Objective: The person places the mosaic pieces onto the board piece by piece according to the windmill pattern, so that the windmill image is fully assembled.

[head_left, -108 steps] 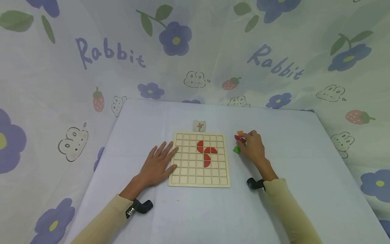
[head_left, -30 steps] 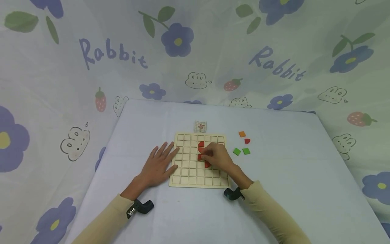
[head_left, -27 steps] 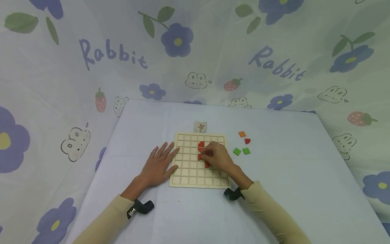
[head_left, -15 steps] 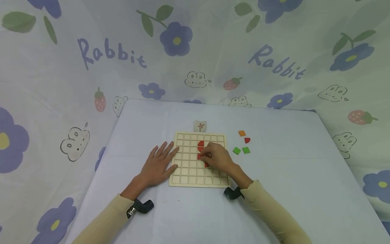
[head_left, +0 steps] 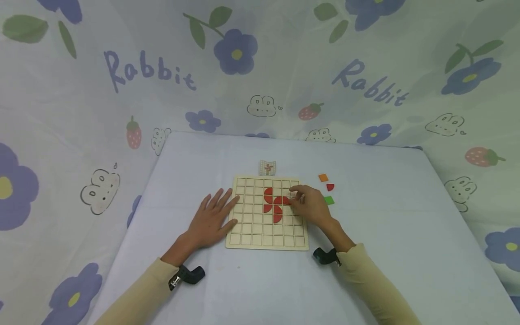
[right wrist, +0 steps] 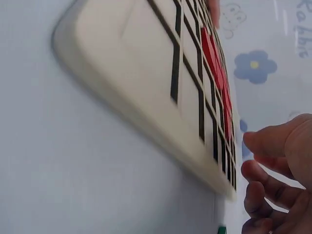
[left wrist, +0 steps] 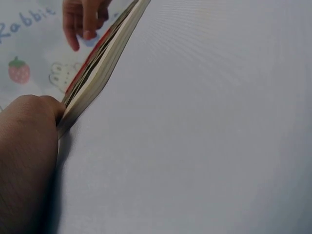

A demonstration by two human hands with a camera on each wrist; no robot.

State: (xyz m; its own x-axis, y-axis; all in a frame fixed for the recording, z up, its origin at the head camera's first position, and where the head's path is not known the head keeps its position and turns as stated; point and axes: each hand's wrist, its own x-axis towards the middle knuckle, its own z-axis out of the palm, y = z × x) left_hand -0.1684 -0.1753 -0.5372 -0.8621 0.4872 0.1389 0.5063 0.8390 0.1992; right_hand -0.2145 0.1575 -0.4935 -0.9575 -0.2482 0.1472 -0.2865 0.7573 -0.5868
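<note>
A light wooden grid board [head_left: 252, 228] lies flat on the table, with red quarter-circle pieces [head_left: 277, 214] in a pinwheel shape on its squares. My left hand [head_left: 210, 221] lies spread with its fingertips and thumb on the board's left edge. Over the right edge hovers my right hand [head_left: 310, 203], fingers loosely bent and nothing between them; the right wrist view shows a gap between thumb [right wrist: 270, 139] and fingers. To its right lie a green square piece [head_left: 329, 200], a loose red quarter-circle piece [head_left: 330, 187] and an orange square piece [head_left: 323, 178].
A small card [head_left: 267, 168] printed with a pinwheel picture on a grid stands just behind the board. The white-covered table [head_left: 260, 284] ends at a patterned cloth backdrop [head_left: 170, 104]. Black wrist cameras [head_left: 192, 275] stick out near both sleeves.
My right hand went from the loose pieces to the board's middle, let go of a red quarter-circle piece left of centre, then drew back rightward. It now hides one green square. My left hand stayed.
</note>
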